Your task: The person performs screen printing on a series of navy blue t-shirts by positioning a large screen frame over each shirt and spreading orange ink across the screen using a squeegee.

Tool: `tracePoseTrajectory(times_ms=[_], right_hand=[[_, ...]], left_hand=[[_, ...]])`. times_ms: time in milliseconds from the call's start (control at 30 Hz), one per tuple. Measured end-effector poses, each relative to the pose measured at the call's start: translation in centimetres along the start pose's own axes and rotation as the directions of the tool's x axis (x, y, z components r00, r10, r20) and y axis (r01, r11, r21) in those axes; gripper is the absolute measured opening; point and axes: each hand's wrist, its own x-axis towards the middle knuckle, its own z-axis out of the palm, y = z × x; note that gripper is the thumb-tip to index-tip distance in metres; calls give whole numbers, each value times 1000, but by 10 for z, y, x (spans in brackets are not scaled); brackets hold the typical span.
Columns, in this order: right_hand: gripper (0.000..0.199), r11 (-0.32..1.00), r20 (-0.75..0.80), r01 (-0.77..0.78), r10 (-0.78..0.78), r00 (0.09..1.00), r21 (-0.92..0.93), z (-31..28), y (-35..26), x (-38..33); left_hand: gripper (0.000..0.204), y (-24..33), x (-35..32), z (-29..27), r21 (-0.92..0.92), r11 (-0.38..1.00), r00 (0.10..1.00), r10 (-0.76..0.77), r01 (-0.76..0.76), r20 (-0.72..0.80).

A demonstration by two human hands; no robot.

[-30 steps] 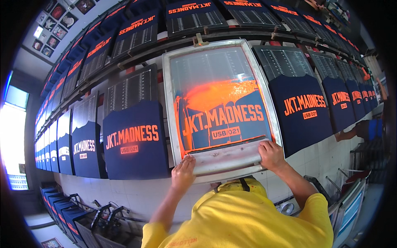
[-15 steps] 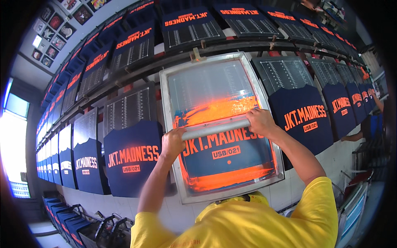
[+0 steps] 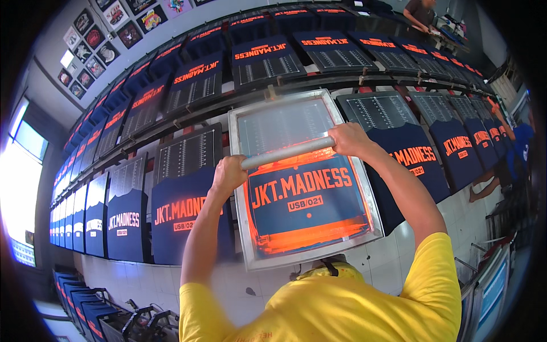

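Note:
Both of my hands grip a long grey squeegee (image 3: 288,154), one at each end. My left hand (image 3: 229,172) is closed round its left end, and my right hand (image 3: 349,141) round its right end. The squeegee lies across a metal-framed printing screen (image 3: 371,214), over its upper middle. Below the bar, orange lettering shows on the dark blue ground inside the frame. A band of wet orange ink (image 3: 313,232) runs along the near end of the mesh. The bar hides the squeegee's blade and part of the ink behind it.
Dark blue printed shirts sit on boards to the left (image 3: 123,219) and right (image 3: 456,139) of the screen. A rail (image 3: 228,97) separates them from a far row. Another person (image 3: 421,14) stands at the far right; someone in blue (image 3: 521,142) is nearer. Metal racks fill the lower corners.
My hands have pushed the squeegee away from me, up the screen, uncovering the whole orange lettering. The head view has shifted slightly, showing more of the far wall.

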Motion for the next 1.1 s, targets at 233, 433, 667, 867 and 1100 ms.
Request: tracePoseTrajectory(times_ms=[233,433,667,867,1100], right_hand=[[9,999,-73,-7,5,997,-32,-2,-35,-92],[19,999,-129,-14,18,992,29,45,-70,-207],[25,999,-250,36,-42,967,-26,90,-100,-272],[53,999,-133,-21,26,991,38,83,-119,-288],[65,992,-66,-36,44,997,117,64,-130,-291]], left_hand=[[34,27,-84,5,-15,997,993,77,-79,-94],[41,58,-189,39,-64,991,992,115,-118,-59],[41,66,-258,82,-22,986,984,161,-163,-75],[52,71,-281,91,-22,987,987,158,-158,-14],[67,69,-290,88,-39,986,981,163,-160,107]])
